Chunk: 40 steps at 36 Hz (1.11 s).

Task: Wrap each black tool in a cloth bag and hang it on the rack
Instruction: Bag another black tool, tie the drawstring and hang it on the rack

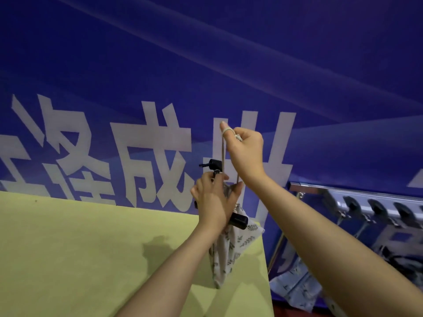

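Observation:
My left hand (211, 202) grips a black tool (211, 164) together with a leaf-printed cloth bag (231, 250) that hangs below it. The tool's head sticks out above my fingers and a black handle end (239, 220) shows beside my wrist. My right hand (246, 149) is raised above, pinching the bag's drawstring (223, 154), which loops over my index finger and runs taut down to the bag's mouth. The rack (357, 200) with its row of hooks is mounted on the wall at the right.
A yellow-green table (80, 248) lies below my left arm, its right edge near the bag. A blue banner with white characters (160, 152) covers the wall behind. Other leaf-printed bags (295, 287) hang under the rack at lower right.

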### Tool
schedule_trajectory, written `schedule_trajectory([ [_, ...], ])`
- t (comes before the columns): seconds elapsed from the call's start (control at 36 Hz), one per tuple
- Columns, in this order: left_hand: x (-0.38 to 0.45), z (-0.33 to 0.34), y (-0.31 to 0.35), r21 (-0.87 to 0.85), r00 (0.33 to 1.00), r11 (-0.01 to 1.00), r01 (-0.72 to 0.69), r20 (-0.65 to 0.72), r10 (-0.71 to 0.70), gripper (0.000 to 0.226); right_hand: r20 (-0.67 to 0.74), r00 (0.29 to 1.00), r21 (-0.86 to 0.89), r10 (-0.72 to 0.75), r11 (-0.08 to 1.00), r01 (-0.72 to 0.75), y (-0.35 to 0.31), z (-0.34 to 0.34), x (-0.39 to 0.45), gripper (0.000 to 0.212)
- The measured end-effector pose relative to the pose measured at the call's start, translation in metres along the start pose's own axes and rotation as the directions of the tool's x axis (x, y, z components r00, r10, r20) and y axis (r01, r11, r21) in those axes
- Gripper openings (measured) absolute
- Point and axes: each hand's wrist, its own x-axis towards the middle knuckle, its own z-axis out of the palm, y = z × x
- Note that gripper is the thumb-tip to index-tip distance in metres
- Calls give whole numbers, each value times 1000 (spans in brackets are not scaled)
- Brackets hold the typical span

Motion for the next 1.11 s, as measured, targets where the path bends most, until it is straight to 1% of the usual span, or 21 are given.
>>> schedule_trajectory([
  [0.06,-3,6,9,2,1000,1000,-9,21,9,52,-16,1000,-4,9,1000,-9,0,-13,-2,56],
  [0.11,-11,13,27,55,998,996,-66,24,64,44,-27,1000,-13,-1,1000,0,-2,-36,-5,55],
  [0.19,-25,27,58,220,982,957,-186,21,186,34,-41,999,-11,-32,999,32,-5,-78,-11,54],
  [0.25,-37,36,79,326,976,921,-215,40,214,36,-54,998,-12,-40,999,39,-4,-108,-15,57],
  [0.33,-60,49,105,416,974,881,-226,73,216,38,-78,996,-18,-41,999,40,-2,-155,-22,57],
  [0.42,-85,65,128,452,972,861,-233,98,211,37,-91,996,-29,-26,999,23,2,-198,-30,56],
  [0.5,-105,80,148,459,970,856,-239,80,228,35,-136,991,-4,19,1000,-19,5,-231,-36,56],
  [0.56,-118,90,165,466,970,851,-243,92,226,35,-154,987,-6,36,999,-37,6,-254,-41,56],
  [0.69,-144,105,206,478,971,849,-226,181,156,37,-162,985,-24,56,998,-60,11,-305,-56,56],
  [0.75,-156,110,217,500,960,835,-228,257,107,41,-160,985,-50,67,996,-76,15,-321,-61,56],
  [0.83,-174,118,225,444,919,876,-187,394,-4,62,-137,985,-96,105,988,-119,23,-338,-71,56],
  [0.89,-185,120,228,407,908,900,-155,418,-32,76,-93,989,-133,117,983,-129,30,-346,-77,56],
  [0.92,-191,122,232,401,897,903,-154,440,-42,78,-69,990,-163,119,978,-129,34,-352,-81,55],
  [0.94,-197,123,236,409,870,900,-151,488,-76,78,-42,992,-193,120,973,-126,37,-356,-85,53],
  [1.0,-207,128,241,443,788,882,-161,595,-155,71,5,990,-249,140,959,-135,44,-365,-94,51],
  [1.03,-211,131,244,448,758,878,-170,629,-175,69,26,987,-274,162,950,-148,48,-369,-99,51],
  [1.11,-224,143,251,408,703,883,-231,698,-138,66,44,975,-345,216,920,-188,62,-385,-115,50],
])
